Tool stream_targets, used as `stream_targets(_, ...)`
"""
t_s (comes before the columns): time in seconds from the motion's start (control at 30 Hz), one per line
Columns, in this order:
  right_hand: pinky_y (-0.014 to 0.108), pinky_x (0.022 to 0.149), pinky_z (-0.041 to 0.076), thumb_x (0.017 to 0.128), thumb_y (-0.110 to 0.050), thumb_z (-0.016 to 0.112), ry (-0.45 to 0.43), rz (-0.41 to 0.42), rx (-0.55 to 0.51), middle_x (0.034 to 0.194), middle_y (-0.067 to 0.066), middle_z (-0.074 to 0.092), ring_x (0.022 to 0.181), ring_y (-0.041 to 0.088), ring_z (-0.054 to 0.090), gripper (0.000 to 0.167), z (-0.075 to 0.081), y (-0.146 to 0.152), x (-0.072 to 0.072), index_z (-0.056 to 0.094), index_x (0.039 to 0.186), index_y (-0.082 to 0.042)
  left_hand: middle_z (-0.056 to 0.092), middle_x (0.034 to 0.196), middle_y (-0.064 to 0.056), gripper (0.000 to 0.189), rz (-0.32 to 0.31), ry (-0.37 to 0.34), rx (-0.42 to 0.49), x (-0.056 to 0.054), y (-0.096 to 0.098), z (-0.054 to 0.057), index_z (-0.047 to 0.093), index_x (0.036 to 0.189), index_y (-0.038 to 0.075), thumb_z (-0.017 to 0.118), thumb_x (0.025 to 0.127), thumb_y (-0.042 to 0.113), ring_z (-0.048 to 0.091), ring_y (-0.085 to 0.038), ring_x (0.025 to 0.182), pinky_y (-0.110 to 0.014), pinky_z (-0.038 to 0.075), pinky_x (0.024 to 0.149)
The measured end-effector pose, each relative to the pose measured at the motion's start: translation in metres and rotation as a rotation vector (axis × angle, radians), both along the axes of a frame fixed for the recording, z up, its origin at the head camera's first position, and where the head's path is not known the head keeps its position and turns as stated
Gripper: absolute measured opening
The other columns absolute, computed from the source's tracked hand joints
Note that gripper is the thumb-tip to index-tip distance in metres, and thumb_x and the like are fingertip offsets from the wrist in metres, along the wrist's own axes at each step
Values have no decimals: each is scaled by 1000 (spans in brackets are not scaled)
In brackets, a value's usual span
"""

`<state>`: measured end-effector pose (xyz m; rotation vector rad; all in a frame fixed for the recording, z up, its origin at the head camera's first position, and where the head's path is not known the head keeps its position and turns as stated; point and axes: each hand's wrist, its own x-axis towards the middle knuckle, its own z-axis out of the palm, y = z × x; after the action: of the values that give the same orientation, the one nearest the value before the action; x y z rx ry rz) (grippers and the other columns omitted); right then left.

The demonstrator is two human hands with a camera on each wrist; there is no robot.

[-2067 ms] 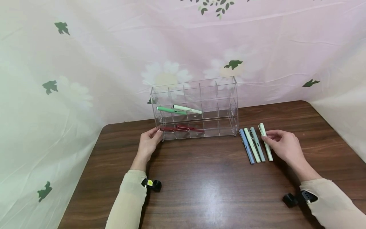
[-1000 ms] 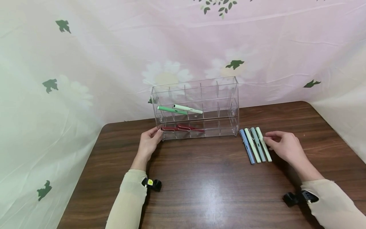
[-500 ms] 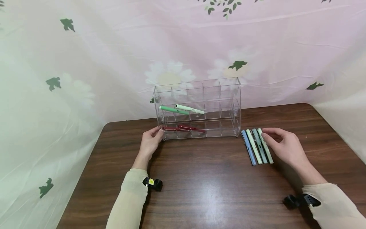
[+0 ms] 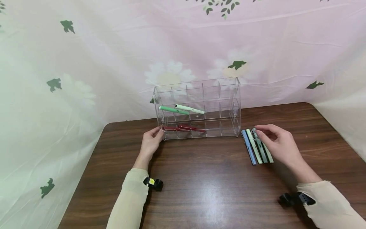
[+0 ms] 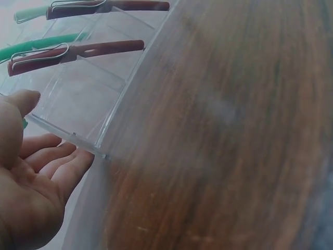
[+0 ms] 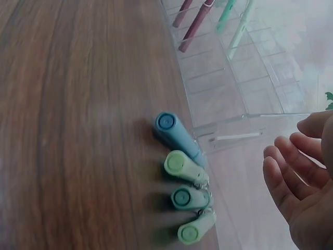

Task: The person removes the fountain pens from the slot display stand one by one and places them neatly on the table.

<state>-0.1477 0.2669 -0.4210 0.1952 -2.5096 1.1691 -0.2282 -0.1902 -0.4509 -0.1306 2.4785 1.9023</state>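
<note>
My left hand (image 4: 150, 141) holds the left end of a clear acrylic pen rack (image 4: 213, 123); in the left wrist view its thumb and fingers lie either side of that end wall. To the right of the rack, several capped pens lie side by side on the table: a blue pen (image 4: 249, 150), a light green pen (image 4: 254, 149), a grey-green pen (image 4: 260, 149) and a pale green pen (image 4: 269, 156). Over the clip ends of the two rightmost hovers my right hand (image 4: 278, 143), overlapping them. The right wrist view shows its fingers (image 6: 283, 190) loosely bent, holding nothing.
Two dark red pens (image 4: 191, 129) lie in the rack's lower front tier. A green pen (image 4: 172, 110) and a whitish-green pen (image 4: 190, 109) rest in the tier above. The brown wooden table (image 4: 200, 178) ends at a patterned cloth backdrop (image 4: 120, 63) behind the rack.
The right hand first brought the pale green pen leftward against the other pens and let go. It has since shifted left over their clip ends. The left hand stays on the rack.
</note>
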Motion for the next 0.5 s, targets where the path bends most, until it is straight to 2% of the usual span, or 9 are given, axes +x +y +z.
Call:
stream_targets(0.1, 0, 73, 50, 104, -13, 73, 7, 9, -3, 103, -13, 75, 83, -16, 61, 22, 1, -4, -2, 79, 123, -6, 64, 149, -27, 47, -6, -12, 6, -1, -1, -1, 56, 152, -6, 58, 112, 17, 66, -33, 136, -34, 60, 110)
stream_targets(0.27, -1, 76, 50, 103, -11, 74, 13, 33, -11, 108, -12, 75, 89, -19, 61, 22, 4, -11, -4, 80, 123, -7, 59, 155, -26, 51, -25, -59, 55, -1, -3, 2, 51, 156, -7, 57, 113, 20, 61, -32, 142, -40, 54, 117)
stream_targets(0.4, -1, 77, 49, 103, -8, 72, 34, 60, -16, 108, -28, 69, 92, -20, 60, 22, 6, -17, -5, 79, 124, -7, 57, 157, -26, 52, -34, -82, 78, -1, -3, 4, 48, 158, -7, 56, 114, 20, 59, -32, 145, -41, 53, 119)
stream_targets(0.5, 3, 72, 46, 103, -7, 72, 65, 69, -9, 105, -38, 64, 88, -17, 58, 22, 8, -21, -5, 80, 124, -8, 58, 156, -27, 52, -33, -77, 72, -2, -3, 3, 48, 158, -7, 56, 113, 19, 61, -33, 142, -39, 55, 116)
